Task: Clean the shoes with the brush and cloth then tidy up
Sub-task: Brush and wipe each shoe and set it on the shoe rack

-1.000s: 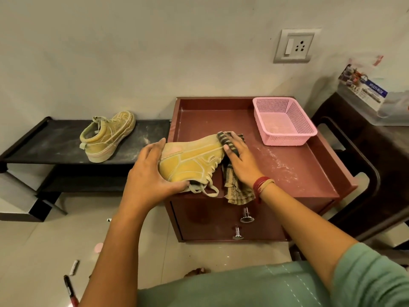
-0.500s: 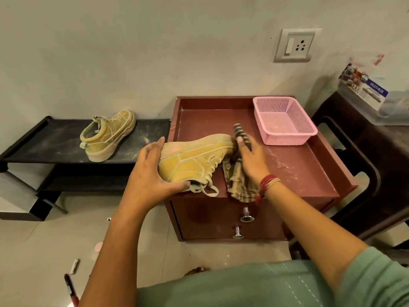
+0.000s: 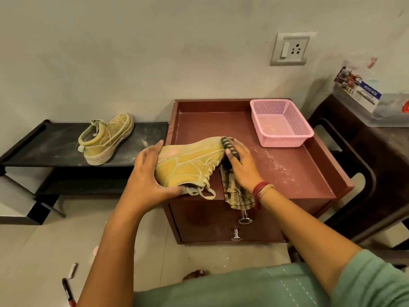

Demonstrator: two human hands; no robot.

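Note:
A yellow shoe (image 3: 190,165) lies on its side at the front left of the red-brown cabinet top (image 3: 287,173). My left hand (image 3: 150,180) grips its heel end. My right hand (image 3: 242,167) holds a dark brush (image 3: 229,147) against the shoe's toe. Under my right hand a striped cloth (image 3: 236,196) lies on the cabinet top and hangs over its front edge. The second yellow shoe (image 3: 104,140) stands on the low black shelf (image 3: 44,147) at the left.
A pink mesh basket (image 3: 281,125) sits at the back right of the cabinet top, and white dust lies beside it. A dark chair (image 3: 363,173) stands at the right. A marker (image 3: 68,293) and a small white object (image 3: 72,270) lie on the floor.
My right hand has drawn the brush back down onto the shoe's toe after lifting it up and to the right. My left hand keeps the same hold on the shoe.

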